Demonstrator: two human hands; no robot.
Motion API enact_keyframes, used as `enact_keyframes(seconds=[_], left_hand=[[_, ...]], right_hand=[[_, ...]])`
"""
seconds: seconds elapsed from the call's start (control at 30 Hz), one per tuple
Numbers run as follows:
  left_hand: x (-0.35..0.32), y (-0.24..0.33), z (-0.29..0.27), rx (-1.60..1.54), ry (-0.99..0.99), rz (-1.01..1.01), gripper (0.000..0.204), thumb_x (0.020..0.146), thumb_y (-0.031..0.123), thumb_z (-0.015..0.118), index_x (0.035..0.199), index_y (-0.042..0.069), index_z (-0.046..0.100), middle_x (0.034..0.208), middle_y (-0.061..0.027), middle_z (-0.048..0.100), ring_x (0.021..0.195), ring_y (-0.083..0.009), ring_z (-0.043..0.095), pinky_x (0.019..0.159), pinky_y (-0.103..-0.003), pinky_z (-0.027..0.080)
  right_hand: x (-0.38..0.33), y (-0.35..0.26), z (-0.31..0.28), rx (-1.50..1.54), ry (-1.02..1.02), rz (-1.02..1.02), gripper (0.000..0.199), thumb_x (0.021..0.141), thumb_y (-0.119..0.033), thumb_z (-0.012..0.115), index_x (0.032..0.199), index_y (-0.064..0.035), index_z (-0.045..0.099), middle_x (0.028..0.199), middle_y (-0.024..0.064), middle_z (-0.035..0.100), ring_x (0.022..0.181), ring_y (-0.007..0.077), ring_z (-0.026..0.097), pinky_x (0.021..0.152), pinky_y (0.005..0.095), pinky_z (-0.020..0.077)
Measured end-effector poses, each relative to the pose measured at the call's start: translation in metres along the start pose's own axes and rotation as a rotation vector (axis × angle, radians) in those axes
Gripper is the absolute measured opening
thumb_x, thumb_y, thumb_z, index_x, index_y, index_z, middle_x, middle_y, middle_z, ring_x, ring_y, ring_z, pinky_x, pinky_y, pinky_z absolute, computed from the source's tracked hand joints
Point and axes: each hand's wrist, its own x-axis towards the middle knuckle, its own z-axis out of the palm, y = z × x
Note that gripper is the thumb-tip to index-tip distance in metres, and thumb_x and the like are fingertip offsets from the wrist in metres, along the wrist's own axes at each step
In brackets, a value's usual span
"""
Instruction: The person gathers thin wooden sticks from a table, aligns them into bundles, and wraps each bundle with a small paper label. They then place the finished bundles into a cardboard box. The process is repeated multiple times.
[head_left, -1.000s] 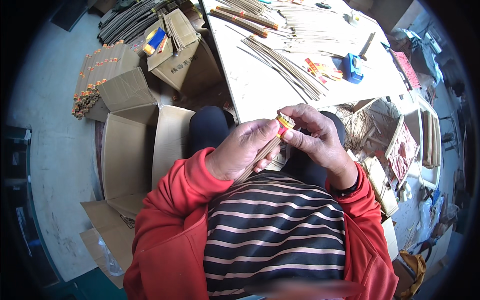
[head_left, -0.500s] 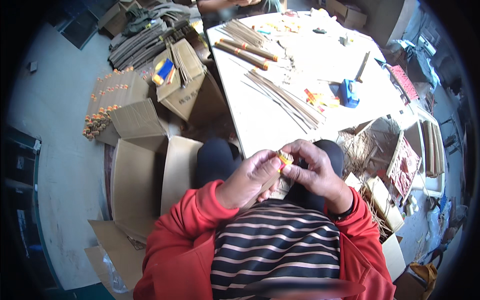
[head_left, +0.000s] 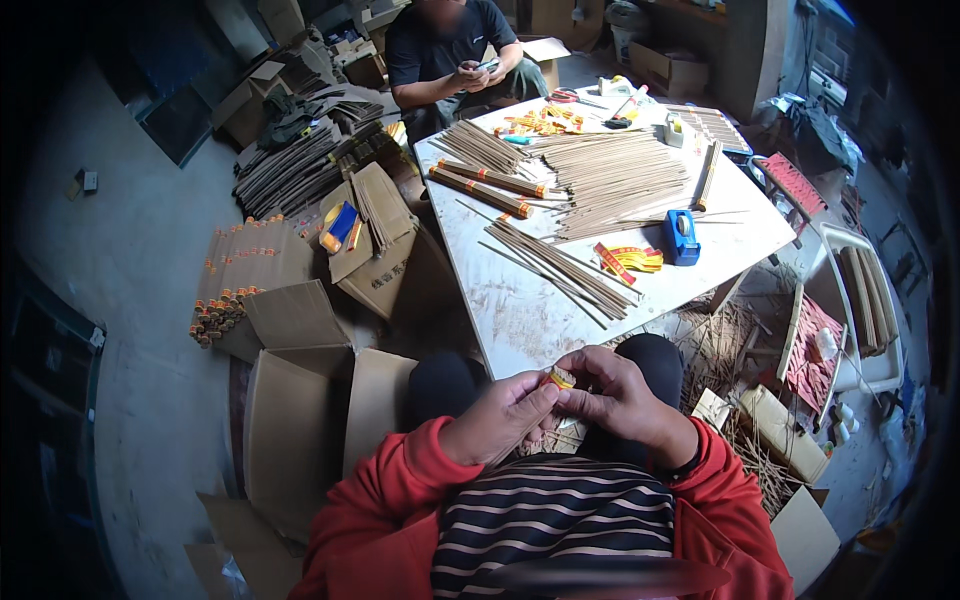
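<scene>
Over my lap, a bundle of incense sticks [head_left: 561,378] shows its end, with a yellow and red paper band around it. My left hand [head_left: 502,415] wraps around the bundle, which hides most of its length. From the other side, my right hand [head_left: 612,393] pinches the banded end between thumb and fingers. Beyond my hands, the white table [head_left: 500,320] carries loose incense sticks [head_left: 560,270], red and yellow paper bands [head_left: 630,260] and a blue tape dispenser [head_left: 682,238]. Two banded bundles [head_left: 480,190] lie at its left side.
Open cardboard boxes [head_left: 300,410] stand at my left, near a stack of banded bundles [head_left: 245,265]. A co-worker [head_left: 450,60] sits beyond the table holding a phone-like object. On the right are a white tub [head_left: 885,375] and scattered sticks [head_left: 745,440].
The view has tilted up, bringing the co-worker and more of the table into sight. Both hands stay together at the banded end, with only a slight shift of the fingers.
</scene>
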Motion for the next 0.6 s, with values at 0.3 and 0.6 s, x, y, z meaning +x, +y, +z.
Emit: enact_keyframes(seconds=[0.3,0.6], left_hand=[[0.000,-0.004,0.002,-0.089,-0.113,-0.051,0.032,0.092,0.034,0.047,0.097,0.002,0.049,0.070,0.0004,0.048,0.054,-0.0036,0.042,0.050,-0.015,0.036],[0.000,-0.005,0.002,0.098,-0.077,-0.072,0.035,0.090,0.038,0.049,0.093,0.003,0.051,0.075,-0.0002,0.053,0.059,-0.0026,0.049,0.050,-0.014,0.040]], right_hand=[[0.001,-0.003,-0.015,-0.085,-0.135,-0.173,0.035,0.077,-0.014,0.070,0.107,-0.0013,0.056,0.084,0.0044,0.058,0.075,0.0102,0.056,0.066,0.0235,0.0461],[-0.004,0.001,-0.020,-0.037,-0.186,-0.065,0.030,0.077,-0.009,0.069,0.102,0.0004,0.056,0.093,0.0060,0.060,0.084,0.0109,0.056,0.073,0.0235,0.0454]])
